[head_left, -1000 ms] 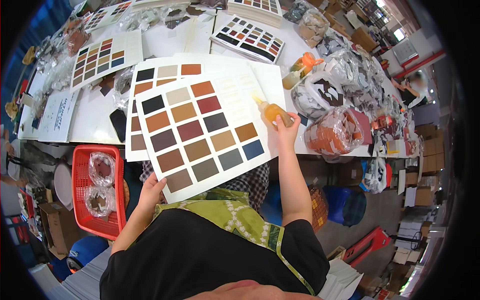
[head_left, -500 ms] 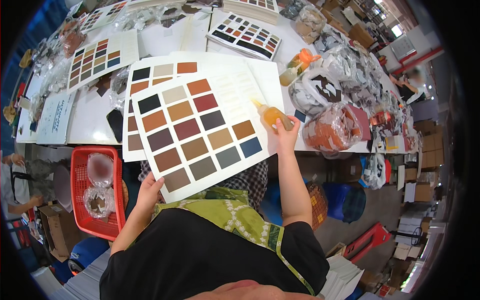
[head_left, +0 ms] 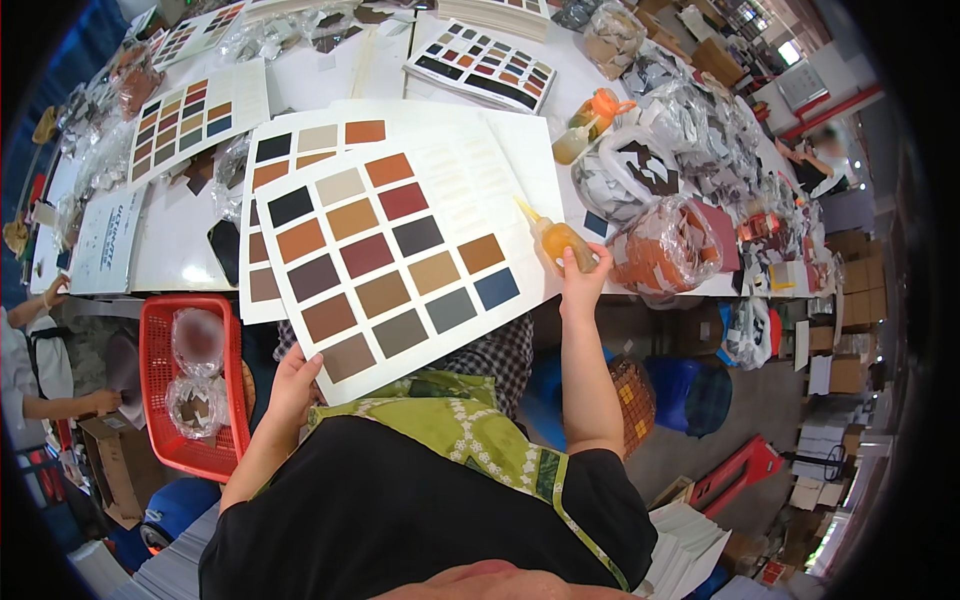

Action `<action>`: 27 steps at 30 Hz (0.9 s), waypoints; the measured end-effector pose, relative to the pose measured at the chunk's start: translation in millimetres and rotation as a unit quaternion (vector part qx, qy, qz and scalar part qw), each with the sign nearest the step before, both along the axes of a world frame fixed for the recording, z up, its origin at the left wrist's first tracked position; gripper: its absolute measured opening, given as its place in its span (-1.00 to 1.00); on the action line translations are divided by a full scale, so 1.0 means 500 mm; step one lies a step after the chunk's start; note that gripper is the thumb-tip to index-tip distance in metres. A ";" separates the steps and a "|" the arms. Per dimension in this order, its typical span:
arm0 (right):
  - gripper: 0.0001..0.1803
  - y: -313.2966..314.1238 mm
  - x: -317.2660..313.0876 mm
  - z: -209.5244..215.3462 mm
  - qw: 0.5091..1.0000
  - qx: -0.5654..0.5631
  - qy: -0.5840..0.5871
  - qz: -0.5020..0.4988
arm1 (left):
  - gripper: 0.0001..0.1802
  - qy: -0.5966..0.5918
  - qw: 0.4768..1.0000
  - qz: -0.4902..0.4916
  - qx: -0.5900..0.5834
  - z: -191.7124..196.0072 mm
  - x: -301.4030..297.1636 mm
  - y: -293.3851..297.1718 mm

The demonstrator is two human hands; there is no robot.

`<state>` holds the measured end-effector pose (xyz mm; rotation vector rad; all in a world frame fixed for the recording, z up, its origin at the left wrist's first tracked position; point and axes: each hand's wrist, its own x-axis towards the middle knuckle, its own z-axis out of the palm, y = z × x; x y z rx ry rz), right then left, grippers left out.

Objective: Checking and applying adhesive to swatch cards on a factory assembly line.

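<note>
My left hand point(head_left: 294, 382) pinches the lower left corner of a white swatch card point(head_left: 462, 195) bearing rows of leather-like colour squares in tan, rust, maroon, black and grey. Blank space with faint pale marks lies at the card's upper right. My right hand point(head_left: 584, 285) grips a small squeeze bottle point(head_left: 562, 240) of amber liquid, its pointed yellow nozzle aimed up and left over the card's right side. Beneath this card is another swatch card point(head_left: 252, 313), partly covered. A dark blue square point(head_left: 596, 223) lies on the table just beyond the bottle.
Bags of orange-brown pieces point(head_left: 665, 250) and grey scraps point(head_left: 625, 185) crowd the right, near an orange-capped bottle point(head_left: 603, 106). More swatch cards point(head_left: 250, 92) and a phone point(head_left: 224, 245) lie left. A red basket point(head_left: 160, 390) stands below the table edge. Another person's hand point(head_left: 100, 401) is at far left.
The bottle in my right hand has shifted slightly right and down, and its nozzle now stands out more clearly. The other person's arms at far left have moved farther into view.
</note>
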<state>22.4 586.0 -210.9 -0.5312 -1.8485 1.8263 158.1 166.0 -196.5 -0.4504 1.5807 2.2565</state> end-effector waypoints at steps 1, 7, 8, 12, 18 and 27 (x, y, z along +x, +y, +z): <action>-0.57 0.000 0.000 -0.006 1.000 0.005 0.014 0.016 | -0.69 0.000 1.000 0.000 0.000 0.000 0.000 0.000; -0.59 -0.009 0.025 0.012 0.995 -0.069 0.003 0.069 | -0.71 -0.002 1.000 0.012 -0.014 0.003 -0.001 0.004; -0.59 -0.007 0.029 0.018 0.991 -0.115 -0.010 0.066 | -0.70 -0.003 1.000 0.011 -0.011 0.004 -0.001 0.003; -0.60 0.024 0.035 0.004 0.999 -0.043 0.002 0.015 | -0.70 -0.005 1.000 0.011 -0.003 0.010 -0.001 0.005; -0.61 0.018 0.049 -0.011 1.000 -0.015 0.002 0.021 | -0.71 0.012 0.999 0.045 0.006 -0.007 -0.003 0.012; -0.59 0.039 0.091 0.023 0.988 -0.148 -0.017 0.029 | -0.70 0.015 0.999 0.033 0.024 -0.001 0.000 0.008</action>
